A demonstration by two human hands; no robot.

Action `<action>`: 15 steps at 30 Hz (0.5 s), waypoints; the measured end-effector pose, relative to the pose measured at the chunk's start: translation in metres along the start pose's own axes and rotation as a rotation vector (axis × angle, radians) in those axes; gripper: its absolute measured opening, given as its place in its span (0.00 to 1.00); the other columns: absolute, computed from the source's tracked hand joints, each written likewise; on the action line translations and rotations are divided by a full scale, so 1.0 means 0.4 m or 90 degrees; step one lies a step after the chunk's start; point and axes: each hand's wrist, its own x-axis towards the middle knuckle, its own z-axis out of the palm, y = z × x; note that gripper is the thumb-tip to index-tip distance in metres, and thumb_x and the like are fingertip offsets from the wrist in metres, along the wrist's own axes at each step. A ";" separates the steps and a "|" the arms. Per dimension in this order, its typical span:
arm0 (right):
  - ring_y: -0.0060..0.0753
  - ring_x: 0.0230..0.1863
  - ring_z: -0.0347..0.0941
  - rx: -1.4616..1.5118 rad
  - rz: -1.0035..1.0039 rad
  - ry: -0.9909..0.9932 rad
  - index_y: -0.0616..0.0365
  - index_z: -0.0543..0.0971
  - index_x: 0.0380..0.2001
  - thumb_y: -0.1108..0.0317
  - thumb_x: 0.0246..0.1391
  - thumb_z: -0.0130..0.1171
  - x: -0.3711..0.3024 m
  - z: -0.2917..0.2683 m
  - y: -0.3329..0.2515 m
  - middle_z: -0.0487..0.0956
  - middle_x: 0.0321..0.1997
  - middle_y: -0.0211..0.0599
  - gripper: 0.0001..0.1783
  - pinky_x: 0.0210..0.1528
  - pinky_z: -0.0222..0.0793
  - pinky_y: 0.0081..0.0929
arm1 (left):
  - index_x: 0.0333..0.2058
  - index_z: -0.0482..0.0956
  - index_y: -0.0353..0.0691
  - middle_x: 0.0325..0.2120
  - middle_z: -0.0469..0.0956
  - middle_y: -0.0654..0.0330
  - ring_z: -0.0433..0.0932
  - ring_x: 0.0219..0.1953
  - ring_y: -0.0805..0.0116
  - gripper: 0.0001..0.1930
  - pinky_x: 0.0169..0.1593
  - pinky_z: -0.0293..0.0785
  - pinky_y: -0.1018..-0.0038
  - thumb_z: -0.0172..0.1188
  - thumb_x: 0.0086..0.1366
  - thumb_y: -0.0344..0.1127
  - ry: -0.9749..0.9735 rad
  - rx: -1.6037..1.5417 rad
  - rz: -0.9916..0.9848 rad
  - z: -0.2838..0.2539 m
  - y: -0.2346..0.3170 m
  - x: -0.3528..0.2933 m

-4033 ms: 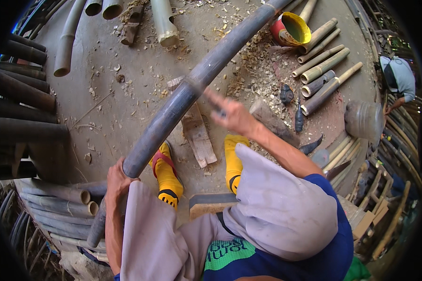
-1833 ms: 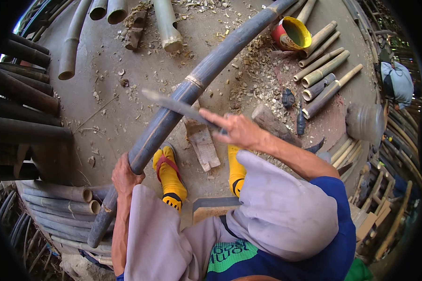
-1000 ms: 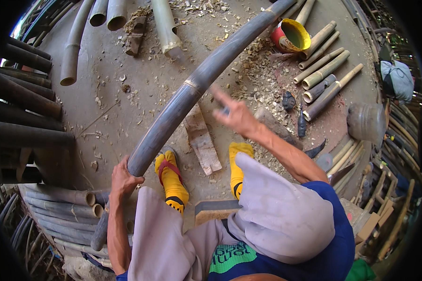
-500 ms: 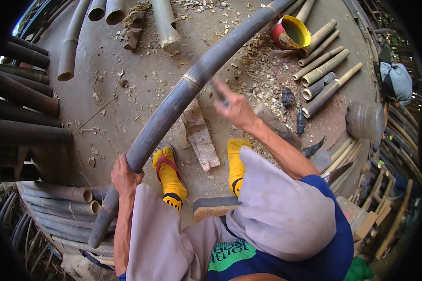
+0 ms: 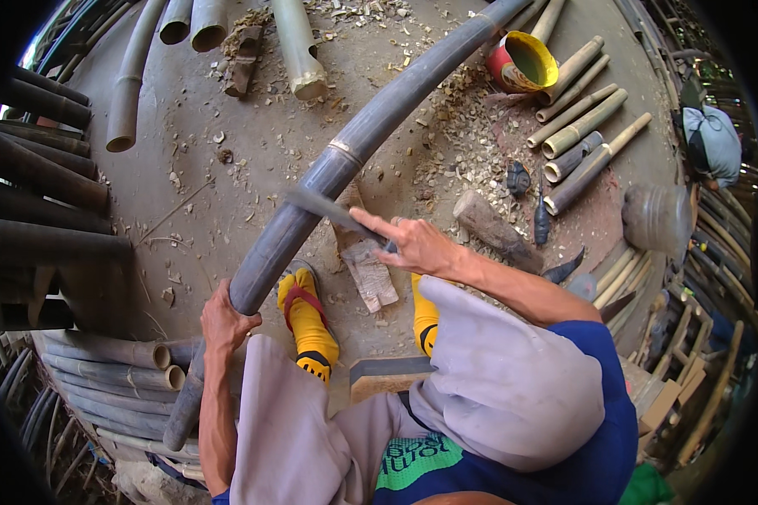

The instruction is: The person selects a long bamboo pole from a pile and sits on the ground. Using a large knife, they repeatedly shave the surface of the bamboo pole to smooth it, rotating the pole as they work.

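Note:
A long grey bamboo pole (image 5: 345, 160) runs from the lower left up to the top right. My left hand (image 5: 225, 321) grips its lower part near my knee. My right hand (image 5: 414, 244) is shut on the handle of a flat-bladed knife (image 5: 328, 208), whose blade lies across the pole just below a pale node ring. My feet in yellow socks and sandals (image 5: 307, 324) rest on the ground under the pole, beside a worn wooden block (image 5: 366, 263).
Cut bamboo lengths (image 5: 581, 126) and a red-and-yellow bucket (image 5: 520, 63) lie at the upper right amid wood shavings. Thick poles (image 5: 50, 185) stack at the left, with more (image 5: 109, 370) at the lower left. A short log (image 5: 493, 227) and dark tools (image 5: 541, 220) sit at the right. Another person (image 5: 709, 143) is far right.
My right hand has swung the knife down and left from a raised position until the blade meets the pole. My left hand keeps its grip on the pole.

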 end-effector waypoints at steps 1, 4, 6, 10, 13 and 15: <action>0.35 0.23 0.79 -0.009 0.024 -0.016 0.48 0.51 0.70 0.59 0.56 0.58 0.002 0.006 0.016 0.80 0.30 0.50 0.42 0.28 0.83 0.24 | 0.42 0.74 0.39 0.33 0.80 0.46 0.79 0.38 0.44 0.32 0.43 0.74 0.58 0.70 0.32 0.38 -0.003 -0.010 0.002 0.001 0.000 0.002; 0.36 0.22 0.78 0.265 0.277 0.202 0.39 0.51 0.70 0.58 0.55 0.59 0.079 -0.040 0.090 0.80 0.30 0.50 0.43 0.27 0.83 0.24 | 0.42 0.74 0.38 0.30 0.80 0.45 0.79 0.37 0.43 0.33 0.43 0.74 0.59 0.70 0.32 0.39 -0.013 -0.030 -0.003 -0.010 -0.004 0.001; 0.39 0.22 0.79 0.243 0.249 0.157 0.39 0.51 0.70 0.60 0.57 0.57 0.062 -0.044 0.067 0.79 0.29 0.52 0.41 0.28 0.83 0.32 | 0.43 0.74 0.37 0.28 0.79 0.45 0.79 0.36 0.43 0.33 0.42 0.74 0.59 0.70 0.32 0.39 -0.036 -0.030 0.012 -0.020 -0.001 0.013; 0.43 0.22 0.79 0.036 0.034 0.110 0.42 0.50 0.70 0.60 0.59 0.53 -0.001 0.019 0.041 0.78 0.23 0.52 0.39 0.26 0.82 0.37 | 0.46 0.74 0.38 0.31 0.79 0.47 0.79 0.37 0.46 0.33 0.43 0.75 0.59 0.69 0.35 0.35 0.024 -0.002 0.078 0.010 -0.030 0.012; 0.42 0.25 0.79 0.255 0.264 0.222 0.46 0.48 0.71 0.59 0.58 0.55 0.072 -0.033 0.097 0.80 0.27 0.49 0.42 0.27 0.82 0.34 | 0.50 0.72 0.41 0.40 0.78 0.51 0.78 0.42 0.48 0.35 0.45 0.75 0.58 0.69 0.37 0.32 0.223 0.119 0.104 0.061 -0.010 -0.028; 0.44 0.44 0.77 0.226 0.177 0.213 0.48 0.53 0.70 0.62 0.56 0.56 0.067 -0.015 0.067 0.70 0.53 0.50 0.40 0.48 0.76 0.35 | 0.50 0.72 0.42 0.40 0.78 0.51 0.78 0.42 0.48 0.36 0.45 0.74 0.58 0.69 0.36 0.32 0.193 0.096 0.076 0.068 -0.032 -0.022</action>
